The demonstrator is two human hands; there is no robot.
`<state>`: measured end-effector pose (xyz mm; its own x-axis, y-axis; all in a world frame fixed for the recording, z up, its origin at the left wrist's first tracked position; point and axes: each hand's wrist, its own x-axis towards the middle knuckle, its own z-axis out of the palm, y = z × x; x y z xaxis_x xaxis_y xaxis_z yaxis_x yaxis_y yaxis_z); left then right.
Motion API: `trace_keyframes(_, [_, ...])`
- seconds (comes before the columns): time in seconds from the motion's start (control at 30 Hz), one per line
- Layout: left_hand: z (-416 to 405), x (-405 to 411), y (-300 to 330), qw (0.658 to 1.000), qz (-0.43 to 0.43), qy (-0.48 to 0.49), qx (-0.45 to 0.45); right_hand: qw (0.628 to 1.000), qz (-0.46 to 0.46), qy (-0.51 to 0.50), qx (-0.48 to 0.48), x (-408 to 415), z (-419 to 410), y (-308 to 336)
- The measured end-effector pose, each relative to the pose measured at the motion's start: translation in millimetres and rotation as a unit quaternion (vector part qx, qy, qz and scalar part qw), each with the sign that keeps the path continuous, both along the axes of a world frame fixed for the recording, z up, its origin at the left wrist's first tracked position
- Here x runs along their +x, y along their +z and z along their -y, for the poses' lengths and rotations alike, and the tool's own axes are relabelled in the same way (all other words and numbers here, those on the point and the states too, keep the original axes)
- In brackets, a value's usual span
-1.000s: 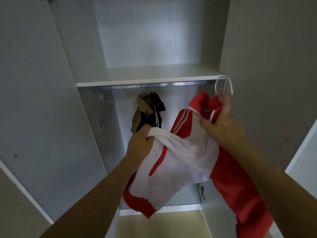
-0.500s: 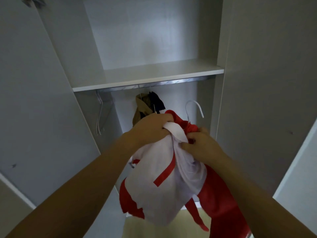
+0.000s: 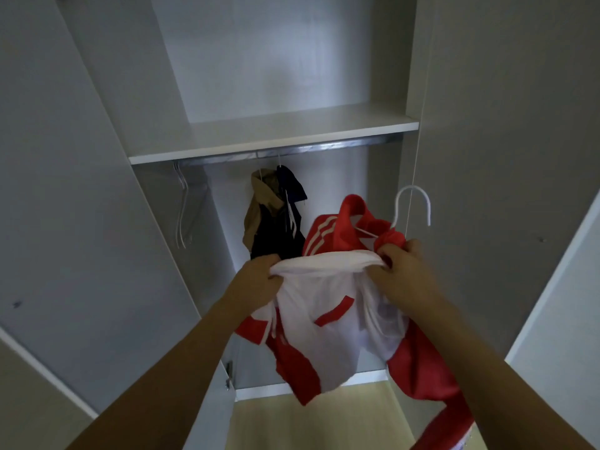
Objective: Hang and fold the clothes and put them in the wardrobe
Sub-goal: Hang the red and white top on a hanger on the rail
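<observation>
Two hands hold one red-and-white jacket [image 3: 328,323] in front of the open wardrobe [image 3: 279,60]. Left hand [image 3: 259,277]: fingers curled, gripping the white fabric edge at its left end. Right hand [image 3: 402,271]: fingers curled, pinching the same white edge together with red cloth. Fabric stretched between the two fists; rest of jacket hangs below, red sleeve trailing lower right. White hanger [image 3: 412,206] sits inside the collar, hook up, free of the rail [image 3: 324,147]. Rail runs under a pale shelf [image 3: 259,134]. On the rail: tan garment [image 3: 259,203] and dark garment [image 3: 285,228], touching, near centre; bare wire hangers [image 3: 183,206] at far left. Doors swung open on both sides. Light wood floor [image 3: 276,417] below.
</observation>
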<state>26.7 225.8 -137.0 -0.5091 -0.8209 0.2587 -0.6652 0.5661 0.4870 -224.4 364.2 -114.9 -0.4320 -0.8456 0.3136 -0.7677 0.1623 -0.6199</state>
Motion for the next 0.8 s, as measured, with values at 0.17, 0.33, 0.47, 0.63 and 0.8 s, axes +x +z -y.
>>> trace_keyframes(0.17, [-15.3, -29.7, 63.4, 0.972, 0.112, -0.199, -0.053, 0.978, 0.020, 0.154, 0.139, 2.4, -18.7, -5.4])
trace_keyframes(0.33, [-36.3, -69.5, 88.9, 0.947, 0.158, -0.264, -0.094, 0.982, 0.057, 0.152, 0.100, 27.4, -14.3, -21.0])
trace_keyframes(0.47, [-36.1, -58.7, 78.9, 0.954, 0.173, -0.190, -0.155, 0.987, 0.133, 0.085, 0.015, 24.9, -12.4, -32.4])
trace_keyframes(0.63, [-35.0, -30.5, 41.8, 0.985, 0.123, -0.117, -0.039, 0.982, 0.182, 0.043, -0.032, 22.4, -20.8, -34.0])
trace_keyframes(0.8, [-43.9, -36.5, 40.1, 0.972, 0.152, -0.178, 0.012, 0.978, 0.146, 0.117, 0.091, 24.6, -32.6, -33.5])
